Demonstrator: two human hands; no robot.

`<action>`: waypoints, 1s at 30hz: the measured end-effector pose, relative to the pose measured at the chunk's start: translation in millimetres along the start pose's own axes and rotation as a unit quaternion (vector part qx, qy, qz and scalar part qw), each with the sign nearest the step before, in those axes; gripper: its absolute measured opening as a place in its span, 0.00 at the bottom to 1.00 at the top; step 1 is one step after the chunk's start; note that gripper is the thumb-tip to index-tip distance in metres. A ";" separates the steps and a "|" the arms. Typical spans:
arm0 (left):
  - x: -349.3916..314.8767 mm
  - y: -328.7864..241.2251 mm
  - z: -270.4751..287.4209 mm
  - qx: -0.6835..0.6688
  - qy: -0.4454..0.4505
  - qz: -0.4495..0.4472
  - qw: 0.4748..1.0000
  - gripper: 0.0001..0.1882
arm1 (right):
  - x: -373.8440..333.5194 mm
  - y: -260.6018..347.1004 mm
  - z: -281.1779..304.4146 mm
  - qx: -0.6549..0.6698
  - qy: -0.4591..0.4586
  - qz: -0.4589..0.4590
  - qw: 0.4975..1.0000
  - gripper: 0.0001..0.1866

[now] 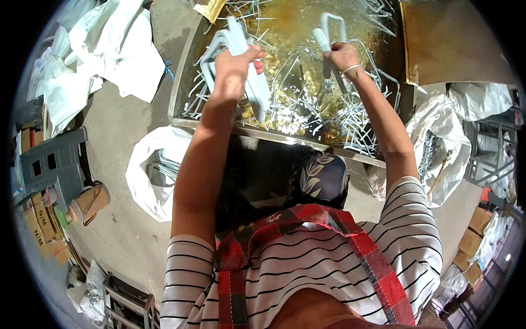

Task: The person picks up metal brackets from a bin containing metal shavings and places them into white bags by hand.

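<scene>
My left hand is closed round a bundle of light grey bent metal rods, pressed side by side and slightly blurred. Farther right, my right hand grips a smaller set of U-shaped metal rods, whose bend points away from me. Both hands are above a wide metal-edged tray. A tangle of loose bent metal rods lies in it, thickest toward the near right, over a shiny yellow-brown bottom. How many rods each hand holds cannot be told.
An opened white sack holding bent rods stands left of my knees. Another white sack is at the right. A brown panel borders the tray's far right. White bags, a grey plastic stool and cardboard boxes are at the left.
</scene>
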State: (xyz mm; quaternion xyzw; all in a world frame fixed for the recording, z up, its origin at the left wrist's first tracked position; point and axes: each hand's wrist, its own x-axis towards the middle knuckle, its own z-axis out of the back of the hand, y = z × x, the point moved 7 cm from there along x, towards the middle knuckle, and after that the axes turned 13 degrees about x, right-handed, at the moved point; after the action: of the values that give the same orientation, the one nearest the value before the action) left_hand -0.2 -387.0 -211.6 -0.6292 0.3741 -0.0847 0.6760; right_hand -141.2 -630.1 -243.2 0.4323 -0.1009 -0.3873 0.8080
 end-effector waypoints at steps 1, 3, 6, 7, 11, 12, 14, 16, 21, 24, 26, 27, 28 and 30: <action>2.7 5.2 -13.0 0.012 0.021 -0.005 1.000 0.13 | -10.7 11.3 -4.1 0.029 0.018 0.016 0.999 0.18; 6.0 20.8 -31.1 -0.011 0.069 -0.018 0.997 0.13 | -42.7 50.9 -26.9 0.034 0.095 0.023 0.995 0.19; -2.9 19.9 -47.7 -0.094 0.112 0.007 0.989 0.14 | -93.2 107.4 -63.6 -0.132 0.117 0.206 0.963 0.19; -3.9 16.4 -43.4 -0.093 0.092 0.012 0.991 0.13 | -99.6 111.7 -68.6 -0.084 0.116 0.244 0.959 0.19; 1.2 1.0 0.9 -0.056 -0.050 -0.020 0.997 0.09 | -67.0 75.8 -40.5 0.147 0.083 0.133 0.977 0.20; -3.8 -8.0 6.9 -0.090 -0.077 -0.044 0.992 0.10 | -45.3 51.6 -21.2 0.001 0.018 0.107 0.994 0.16; -16.8 -32.2 20.2 -0.087 -0.096 -0.086 0.988 0.09 | 0.2 -11.3 18.2 -0.276 -0.065 0.052 0.957 0.16; -19.1 -40.4 39.8 -0.102 -0.119 -0.096 0.983 0.08 | 16.6 -67.5 25.5 -0.369 -0.027 -0.056 0.927 0.22; -22.2 -46.9 56.8 -0.088 -0.148 -0.119 0.978 0.10 | 38.5 -157.8 9.1 -0.398 -0.025 -0.089 0.913 0.20; -20.0 -42.4 62.1 -0.091 -0.153 -0.111 0.978 0.10 | 47.7 -145.1 15.0 -0.339 -0.020 -0.067 0.938 0.19; -19.0 -39.3 66.3 -0.086 -0.156 -0.099 0.979 0.09 | 54.8 -113.4 13.6 -0.285 0.012 -0.030 0.958 0.16; -20.8 -38.7 68.4 -0.075 -0.168 -0.088 0.979 0.08 | 50.8 -101.3 4.7 -0.259 0.058 -0.037 0.963 0.16; -22.0 -38.4 68.4 -0.065 -0.176 -0.078 0.979 0.07 | 41.9 -84.6 -3.5 -0.234 0.100 -0.045 0.966 0.17; -19.7 -37.5 65.3 -0.070 -0.169 -0.082 0.980 0.08 | 33.2 -73.8 -25.2 -0.207 0.129 -0.042 0.969 0.19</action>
State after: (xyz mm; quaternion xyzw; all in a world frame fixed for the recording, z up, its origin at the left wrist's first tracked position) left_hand 39.2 -331.3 -174.2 -0.7089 0.2067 -0.0057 0.6743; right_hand -145.9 -662.2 -321.5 0.3060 0.1047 -0.3748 0.8689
